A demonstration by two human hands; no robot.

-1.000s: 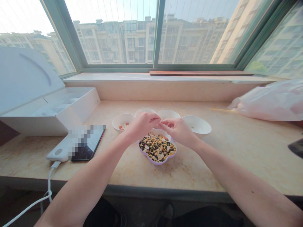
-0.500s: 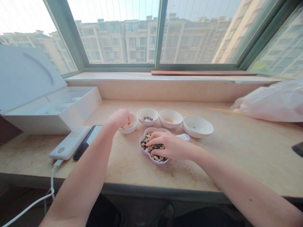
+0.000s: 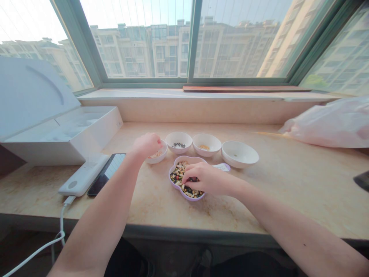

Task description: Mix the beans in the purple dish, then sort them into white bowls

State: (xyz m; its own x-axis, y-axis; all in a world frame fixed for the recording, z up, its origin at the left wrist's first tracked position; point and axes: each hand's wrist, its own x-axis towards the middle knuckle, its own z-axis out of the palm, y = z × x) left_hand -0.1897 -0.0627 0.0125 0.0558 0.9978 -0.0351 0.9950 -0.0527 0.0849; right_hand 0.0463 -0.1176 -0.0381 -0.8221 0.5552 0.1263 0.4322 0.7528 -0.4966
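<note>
My left hand [image 3: 147, 145] hangs over the rim of the leftmost small white bowl [image 3: 162, 157], which holds pale pinkish pieces. Its fingers are curled downward and mostly hidden behind the hand; anything in them is too small to make out. A purple-rimmed, petal-shaped dish [image 3: 173, 184] full of mixed beans, seeds and pale kernels stands in front of the bowls. Down in this mix is my right hand [image 3: 198, 177], thumb and fingers bent together at the surface. What they pinch, if anything, is hidden.
Beyond the dish stand white bowls with dark-striped seeds [image 3: 178, 145], yellow grains [image 3: 204, 147] and one small piece [image 3: 235, 155]. At left lie a phone [image 3: 108, 173], a white power bank [image 3: 83, 177] with a cable and an open white box [image 3: 95, 130]. A plastic bag [image 3: 331, 123] lies right.
My right hand's fingers have drawn closer together and shifted slightly right in the mix, uncovering a red piece. My left fingers have lifted a little from the pinkish pieces.
</note>
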